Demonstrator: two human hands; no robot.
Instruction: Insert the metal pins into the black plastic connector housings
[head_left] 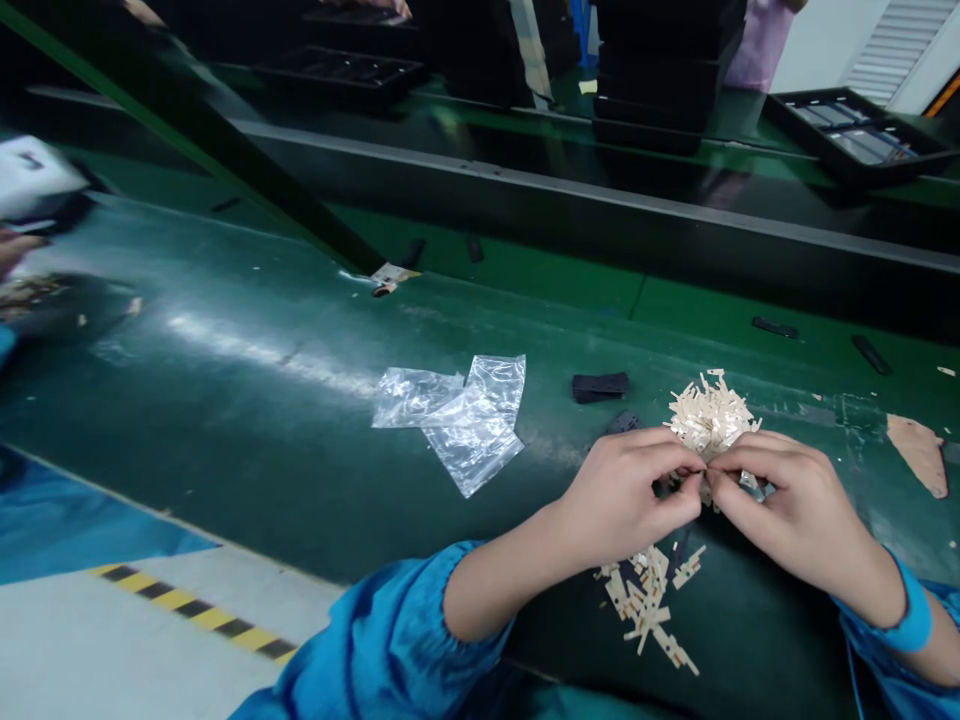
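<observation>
My left hand (626, 490) and my right hand (795, 500) meet fingertip to fingertip above the green bench. Both are closed in a pinch, and whatever is between the fingers is too small and hidden to name. Just behind them rises a heap of small cream-coloured flat pieces (709, 412). Nearer to me, below my left hand, lies a looser scatter of similar cream pieces (649, 605), some with brownish spots. A small stack of black strips (600, 387) sits to the left of the heap, with another dark piece (622, 422) partly behind my left hand.
Clear plastic bags (480, 420) lie left of my hands. A tan flat piece (919, 455) is at the right. Black strips (870, 354) rest along the back ledge. A slanted green post (225, 150) crosses the upper left. At far left another person's hand (15, 250) is near a white object.
</observation>
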